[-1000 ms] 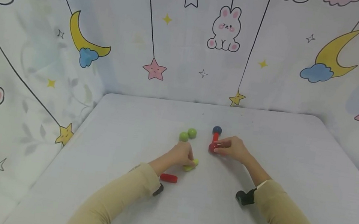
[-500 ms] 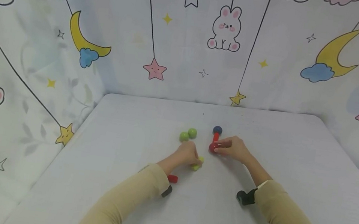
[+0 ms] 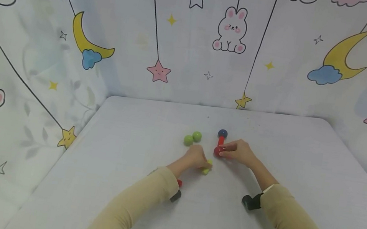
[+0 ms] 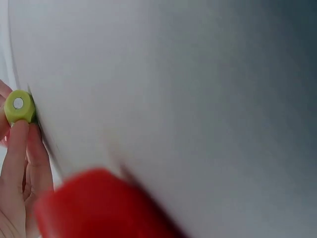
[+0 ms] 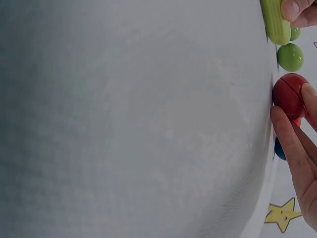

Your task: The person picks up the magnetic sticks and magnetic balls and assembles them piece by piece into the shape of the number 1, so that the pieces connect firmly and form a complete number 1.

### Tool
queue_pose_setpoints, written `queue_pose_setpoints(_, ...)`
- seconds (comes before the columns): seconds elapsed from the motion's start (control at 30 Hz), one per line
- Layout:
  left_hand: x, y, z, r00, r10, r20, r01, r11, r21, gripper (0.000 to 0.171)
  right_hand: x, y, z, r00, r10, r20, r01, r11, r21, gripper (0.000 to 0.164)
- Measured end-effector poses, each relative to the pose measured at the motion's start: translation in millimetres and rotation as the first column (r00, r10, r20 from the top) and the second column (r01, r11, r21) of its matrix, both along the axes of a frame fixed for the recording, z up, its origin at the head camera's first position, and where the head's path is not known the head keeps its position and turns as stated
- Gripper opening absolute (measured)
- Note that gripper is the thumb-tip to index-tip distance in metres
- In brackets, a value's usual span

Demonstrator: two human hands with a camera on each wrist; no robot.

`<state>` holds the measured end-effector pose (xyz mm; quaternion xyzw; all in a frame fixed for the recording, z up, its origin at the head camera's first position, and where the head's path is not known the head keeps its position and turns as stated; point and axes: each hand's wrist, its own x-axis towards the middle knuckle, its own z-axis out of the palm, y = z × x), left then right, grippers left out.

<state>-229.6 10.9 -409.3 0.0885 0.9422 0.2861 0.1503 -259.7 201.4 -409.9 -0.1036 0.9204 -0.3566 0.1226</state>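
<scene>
Fingers (image 4: 19, 144) of the left hand (image 3: 195, 157) pinch a green stick (image 3: 206, 170), and their tips point to 4 o'clock. The left sleeve (image 3: 137, 197) is tan and slants back to 7 o'clock. The right hand (image 3: 239, 153) pinches a red ball (image 5: 289, 96), tips to 9 o'clock, with the right sleeve (image 3: 301, 226) slanting back to 5 o'clock. The green stick is near the red ball, at its 7 o'clock. At the red ball's 12 o'clock, a red stick (image 3: 221, 141) runs to a blue ball (image 3: 222, 134). Two green balls (image 3: 188, 140) sit close together at the left hand's 12 o'clock. Another red stick (image 3: 179, 183) peeks out at its 7 o'clock, mostly hidden by the left sleeve. The desk (image 3: 132, 131) is white, with tiny specks near its 12 o'clock edge. White sheets (image 3: 125, 2) around it show moons (image 3: 335, 53), stars (image 3: 159, 72) and a bunny (image 3: 231, 30).
</scene>
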Motion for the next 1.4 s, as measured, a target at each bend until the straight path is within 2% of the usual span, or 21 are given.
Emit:
queue_pose_setpoints(0.4, 1.9, 11, 4.1, 0.999, 0.02, 0.028, -0.02, 1.0, 0.021, 0.025, 0.4, 0, 0.8, 1.0, -0.008, -0.003, 0.008, 1.0, -0.024, 0.039)
queue_pose_setpoints(0.67, -2.1, 16, 0.7, 0.994, 0.055, 0.095, -0.061, 0.996, 0.064, 0.03, 1.2, -2, 0.5, 0.997, -0.051, 0.052, 0.052, 0.999, -0.017, 0.04)
queue_pose_setpoints(0.9, -3.8, 19, -2.2, 0.991, 0.085, 0.103, -0.095, 0.991, 0.093, 0.032, 0.4, -2, -2.3, 0.995, -0.07, 0.075, 0.072, 0.997, -0.024, 0.04)
queue_pose_setpoints(1.27, -3.1, 20, -2.1, 0.98, 0.129, 0.154, -0.155, 0.973, 0.171, 0.029, 0.5, 0, -2.0, 0.999, -0.027, 0.041, 0.029, 0.999, -0.041, 0.04)
queue_pose_setpoints(1.4, -4.4, 20, -2.5, 0.977, 0.139, 0.161, -0.166, 0.972, 0.169, 0.029, 0.2, 0, -2.5, 0.999, -0.02, 0.039, 0.022, 0.999, -0.044, 0.04)
